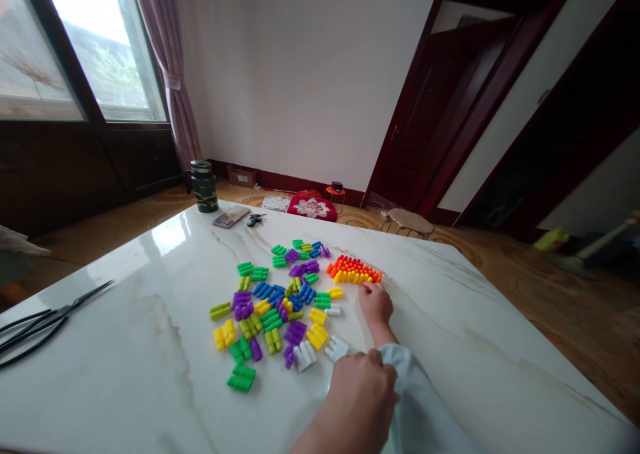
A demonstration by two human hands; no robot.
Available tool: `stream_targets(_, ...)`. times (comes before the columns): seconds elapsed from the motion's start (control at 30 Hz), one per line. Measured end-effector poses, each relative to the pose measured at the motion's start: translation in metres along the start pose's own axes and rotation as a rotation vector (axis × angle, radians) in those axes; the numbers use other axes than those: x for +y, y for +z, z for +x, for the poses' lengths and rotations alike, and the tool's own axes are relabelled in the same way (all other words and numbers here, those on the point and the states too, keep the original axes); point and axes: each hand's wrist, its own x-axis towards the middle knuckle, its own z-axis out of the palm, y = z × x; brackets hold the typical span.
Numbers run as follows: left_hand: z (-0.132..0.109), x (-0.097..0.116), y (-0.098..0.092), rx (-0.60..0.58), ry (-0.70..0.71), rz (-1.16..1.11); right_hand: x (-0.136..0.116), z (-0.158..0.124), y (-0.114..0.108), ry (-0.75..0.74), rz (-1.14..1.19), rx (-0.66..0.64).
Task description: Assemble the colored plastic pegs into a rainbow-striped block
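Left hand [361,391] clenched on right sleeve [417,404], likely keeping the cuff off loose blocks [270,307]; right hand [376,304] touches orange-yellow row [354,270], grip unclear.

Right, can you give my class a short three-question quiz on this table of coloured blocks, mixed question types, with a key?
1. True or false: the right hand has its fingers at the orange and yellow block cluster.
2. Multiple choice: what lies between the dark flask and the keys? A) a phone B) a spoon C) a book
3. Short answer: what colour are the blocks nearest the left hand?

Key: 1 true. 2 A. 3 white.
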Motion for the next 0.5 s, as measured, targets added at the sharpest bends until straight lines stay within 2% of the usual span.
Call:
stream_targets(0.3,0.0029,-0.0064,0.0057,-0.034,0.029,-0.011,-0.0020,0.0012,-0.0017,0.009,-0.036,-0.043)
stream_targets(0.5,0.0017,-0.0101,0.0101,0.033,0.050,0.002,-0.0021,-0.0002,-0.0044,0.003,-0.001,-0.042)
